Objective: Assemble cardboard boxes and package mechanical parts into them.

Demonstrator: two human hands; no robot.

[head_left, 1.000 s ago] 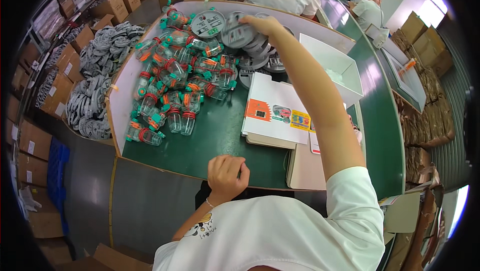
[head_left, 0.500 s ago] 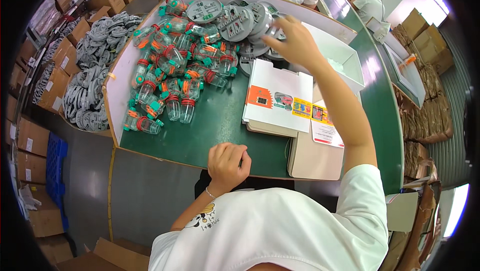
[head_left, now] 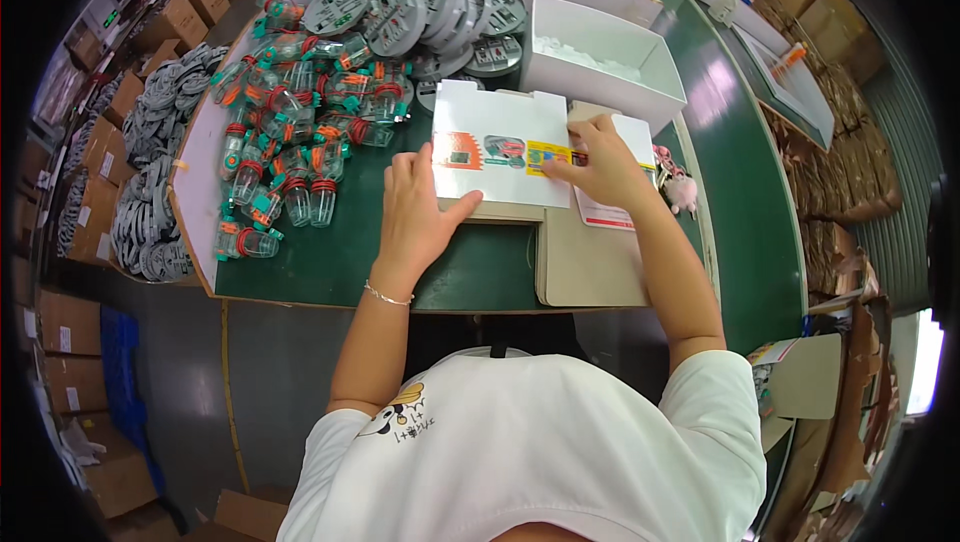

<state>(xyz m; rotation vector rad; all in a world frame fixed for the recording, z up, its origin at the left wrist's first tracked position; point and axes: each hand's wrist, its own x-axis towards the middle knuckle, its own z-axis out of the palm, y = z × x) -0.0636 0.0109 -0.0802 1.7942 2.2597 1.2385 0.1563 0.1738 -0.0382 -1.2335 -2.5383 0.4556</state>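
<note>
Both hands rest on a stack of white printed cards [head_left: 497, 145] lying on the green table [head_left: 350, 262]. The left hand [head_left: 418, 212] lies flat at the stack's left edge, fingers spread, thumb touching the lower edge. The right hand [head_left: 600, 162] pinches the top card's right side. Clear plastic pieces with orange and teal parts [head_left: 295, 132] lie just left; 1 white tray [head_left: 600, 60] stands behind.

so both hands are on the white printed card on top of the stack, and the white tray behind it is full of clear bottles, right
Not quite. In the head view the white tray holds only white material; the clear bottles lie loose on the green table. Left hand and right hand do rest on the white printed card.
</note>
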